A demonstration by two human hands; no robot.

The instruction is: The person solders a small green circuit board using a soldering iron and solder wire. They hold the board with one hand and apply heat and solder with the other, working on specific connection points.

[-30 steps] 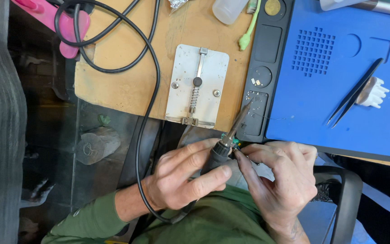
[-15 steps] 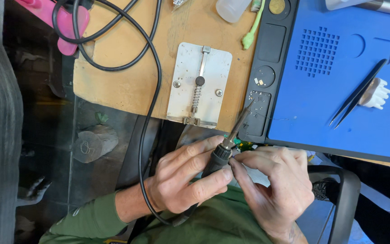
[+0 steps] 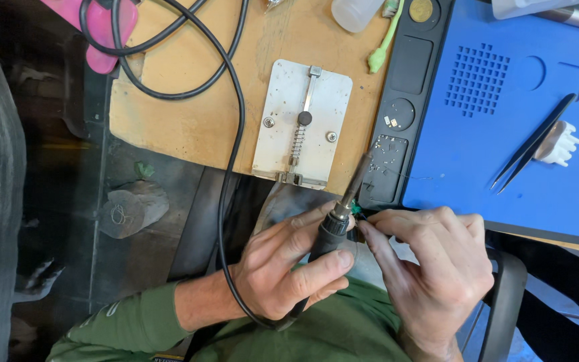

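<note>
Both hands meet: left hand (image 3: 283, 271) clamps a soldering iron (image 3: 335, 224), right hand (image 3: 433, 265) pinches a small green part (image 3: 357, 213) at its collar

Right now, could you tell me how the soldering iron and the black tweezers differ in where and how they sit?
The soldering iron is gripped in the left hand, off the bench edge; the black tweezers lie untouched on the blue mat. The iron trails a black cable; the tweezers have none. The iron has a thick grip; the tweezers are thin. Both are slim tools angled alike.
</note>
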